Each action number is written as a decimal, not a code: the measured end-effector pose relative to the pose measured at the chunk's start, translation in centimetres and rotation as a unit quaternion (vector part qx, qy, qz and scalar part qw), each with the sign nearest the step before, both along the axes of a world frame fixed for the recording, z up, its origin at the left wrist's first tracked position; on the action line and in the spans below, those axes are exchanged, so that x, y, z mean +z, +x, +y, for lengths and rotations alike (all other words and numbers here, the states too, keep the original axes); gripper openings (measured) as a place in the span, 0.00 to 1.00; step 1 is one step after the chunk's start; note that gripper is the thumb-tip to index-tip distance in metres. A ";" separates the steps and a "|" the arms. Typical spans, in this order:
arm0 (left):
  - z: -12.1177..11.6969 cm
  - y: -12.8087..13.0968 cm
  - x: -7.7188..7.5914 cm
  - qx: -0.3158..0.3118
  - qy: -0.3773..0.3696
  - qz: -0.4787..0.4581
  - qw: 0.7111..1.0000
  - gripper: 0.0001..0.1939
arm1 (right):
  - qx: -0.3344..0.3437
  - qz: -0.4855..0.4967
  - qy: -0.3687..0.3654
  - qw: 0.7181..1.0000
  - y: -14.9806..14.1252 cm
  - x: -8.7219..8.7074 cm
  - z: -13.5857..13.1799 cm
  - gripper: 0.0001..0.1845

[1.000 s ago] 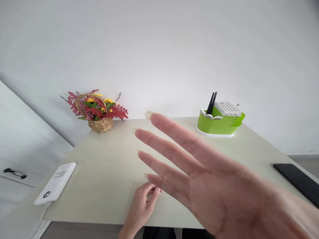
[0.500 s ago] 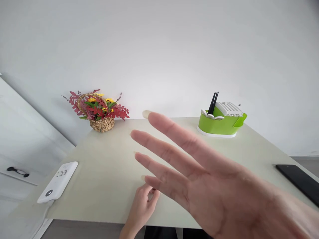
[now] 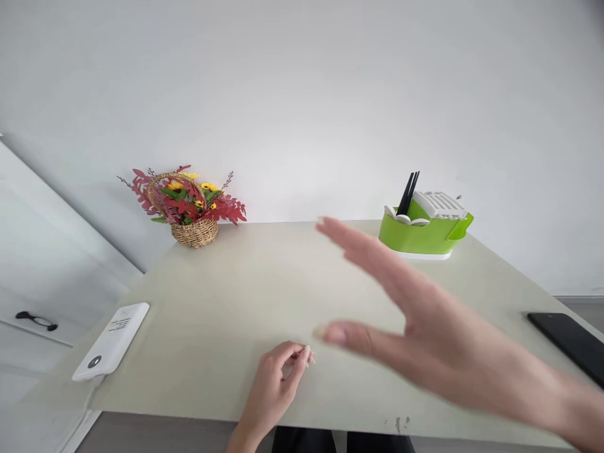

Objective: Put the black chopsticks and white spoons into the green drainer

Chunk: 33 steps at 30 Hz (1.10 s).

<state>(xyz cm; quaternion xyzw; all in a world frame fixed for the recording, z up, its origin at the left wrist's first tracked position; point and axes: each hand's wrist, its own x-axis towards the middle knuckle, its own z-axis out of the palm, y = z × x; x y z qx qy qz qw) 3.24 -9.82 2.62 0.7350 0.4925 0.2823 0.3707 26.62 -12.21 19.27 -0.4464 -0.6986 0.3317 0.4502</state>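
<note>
My right hand (image 3: 425, 327) is raised over the right half of the pale table (image 3: 226, 296), slightly blurred. Its thumb is spread away from the stretched fingers, and it holds nothing. Farther down, close to the table's front edge, my left hand (image 3: 278, 380) rests on the tabletop. Its fingers are curled, thumb against forefinger, and no object shows between them. Behind my right hand stands a green cutlery caddy (image 3: 415, 236) on a white base. It holds black chopsticks (image 3: 408, 194), several white spoons and a slatted white top.
A wicker basket (image 3: 194, 233) of artificial red leaves and yellow flowers stands at the back left. A white power bank (image 3: 113, 340) with a cable lies at the left edge. A black phone (image 3: 569, 343) lies at the right. White drawers (image 3: 38, 277) adjoin the table's left side.
My right hand has swung from an open palm with spread fingers to a side-on pose, moving right, its thumb now showing. The left hand stays closed at nearly the same spot.
</note>
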 end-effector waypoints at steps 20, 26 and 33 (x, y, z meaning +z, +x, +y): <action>0.3 -0.4 -0.7 -0.024 -0.050 -0.017 0.998 0.20 | -0.482 -0.325 0.028 0.813 21.1 -8.0 13.5 0.38; 0.6 -0.1 -1.2 -0.044 -0.015 0.000 0.999 0.19 | -0.507 -0.324 0.019 0.799 22.1 -10.6 14.3 0.37; 0.9 0.0 -1.9 -0.059 0.035 0.018 0.997 0.16 | -0.506 -0.370 0.021 0.779 21.7 -11.6 14.0 0.35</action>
